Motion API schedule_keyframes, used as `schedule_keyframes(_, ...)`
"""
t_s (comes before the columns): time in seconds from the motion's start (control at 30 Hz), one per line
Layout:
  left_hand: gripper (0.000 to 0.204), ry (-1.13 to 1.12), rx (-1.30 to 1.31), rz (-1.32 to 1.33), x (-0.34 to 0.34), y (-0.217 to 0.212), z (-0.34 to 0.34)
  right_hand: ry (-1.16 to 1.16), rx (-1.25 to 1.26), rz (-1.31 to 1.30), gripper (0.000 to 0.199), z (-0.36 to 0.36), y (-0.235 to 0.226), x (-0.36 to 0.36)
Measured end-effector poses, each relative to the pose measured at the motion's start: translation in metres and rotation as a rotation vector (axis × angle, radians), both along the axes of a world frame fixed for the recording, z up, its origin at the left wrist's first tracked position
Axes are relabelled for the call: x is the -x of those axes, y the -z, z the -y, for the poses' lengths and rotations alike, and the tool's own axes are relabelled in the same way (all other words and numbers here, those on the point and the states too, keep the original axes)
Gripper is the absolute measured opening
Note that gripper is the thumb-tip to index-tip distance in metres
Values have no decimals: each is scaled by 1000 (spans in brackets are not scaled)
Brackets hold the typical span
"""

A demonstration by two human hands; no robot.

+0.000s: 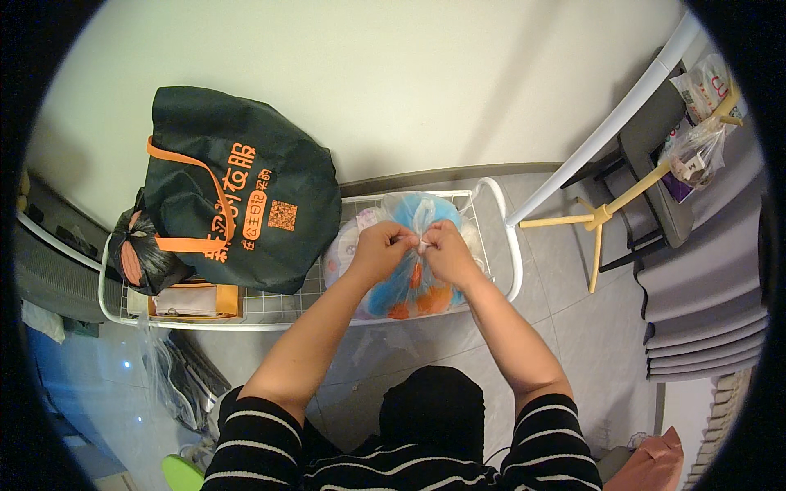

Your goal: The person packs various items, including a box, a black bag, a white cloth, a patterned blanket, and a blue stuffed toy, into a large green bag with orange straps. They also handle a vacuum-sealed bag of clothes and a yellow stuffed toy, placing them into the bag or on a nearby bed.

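Note:
A clear plastic bag (pixel 409 286) with blue and orange things inside stands on the right part of a white wire rack (pixel 270 326). Its gathered neck is pinched between my two hands. My left hand (pixel 382 252) has its fingers closed on the left side of the neck. On the other side, the fingers of my right hand (pixel 446 254) are pressed together on the plastic. Whether the neck is knotted cannot be made out under my fingers. Against the bag's left side rests a pale patterned bundle (pixel 340 252), partly covered by my left wrist.
A large black tote bag (pixel 246 123) with orange handles fills the rack's left side, beside a black plastic bag (pixel 143 254) and an orange-edged box (pixel 225 301). To the right are a white pole (pixel 606 123), a wooden stand (pixel 602 214) and a dark chair (pixel 655 139).

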State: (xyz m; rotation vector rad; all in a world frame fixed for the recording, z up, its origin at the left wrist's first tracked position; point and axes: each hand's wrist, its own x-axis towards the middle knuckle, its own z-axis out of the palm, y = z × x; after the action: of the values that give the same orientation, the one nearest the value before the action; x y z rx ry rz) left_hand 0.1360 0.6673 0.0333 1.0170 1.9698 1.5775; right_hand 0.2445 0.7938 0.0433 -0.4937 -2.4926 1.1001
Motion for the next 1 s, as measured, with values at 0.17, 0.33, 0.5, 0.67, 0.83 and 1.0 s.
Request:
schedule_keyframes(0.17,15,13,68,-53,8,-1,-5,1,-10,-27,21,-6,-5,-4)
schedule_keyframes(0.33,16,86,98,-155,16,-2,-1,-262,-820,-258,24,5,-32,-12)
schedule_keyframes(0.5,14,-31,173,-540,28,-2,-3,-393,-758,-381,22,-5,-26,-17)
schedule_keyframes(0.67,18,-175,287,-380,49,22,20,-384,-544,-271,26,7,-19,-44)
schedule_keyframes(0.83,38,-207,210,-353,23,9,28,238,-350,-57,77,9,-7,-44)
schedule_keyframes(1.0,67,-436,470,-391,18,49,45,423,548,-91,82,-17,52,-45)
